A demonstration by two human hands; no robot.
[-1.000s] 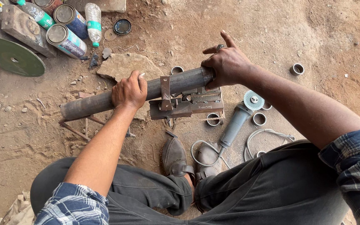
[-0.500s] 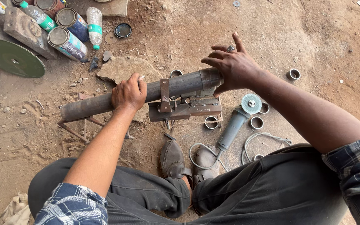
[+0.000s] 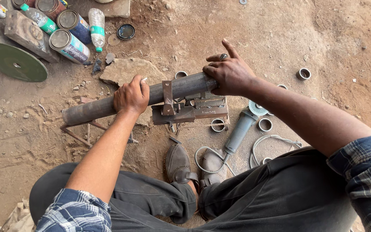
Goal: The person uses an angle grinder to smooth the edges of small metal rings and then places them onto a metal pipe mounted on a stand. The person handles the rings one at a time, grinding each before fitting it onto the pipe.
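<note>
Bare, dusty earth floor (image 3: 323,38) fills the view, with a person sitting on it, legs folded. At the far left lie a green grinding disc (image 3: 13,62), paint tins (image 3: 67,43) and plastic bottles (image 3: 96,21) near the top edge. Just right of them a flat stone (image 3: 125,68) rests beside a long steel pipe (image 3: 91,109), which runs slantwise from lower left to upper right across a small rod stand (image 3: 82,133) and a rusty steel jig (image 3: 194,109) with an upright bracket (image 3: 167,96). The left hand (image 3: 130,96) is closed around the pipe near its middle. The right hand (image 3: 230,73) cups the pipe's right end, thumb and palm on it, forefinger lifted. The step in hand looks like seating the pipe in the jig; the next move likely calls for a steady push along its length, both hands keeping it level. Further right an angle grinder (image 3: 241,129) lies on the floor with its cable looped, among short cut pipe rings (image 3: 265,124), another ring (image 3: 303,74) well apart.
</note>
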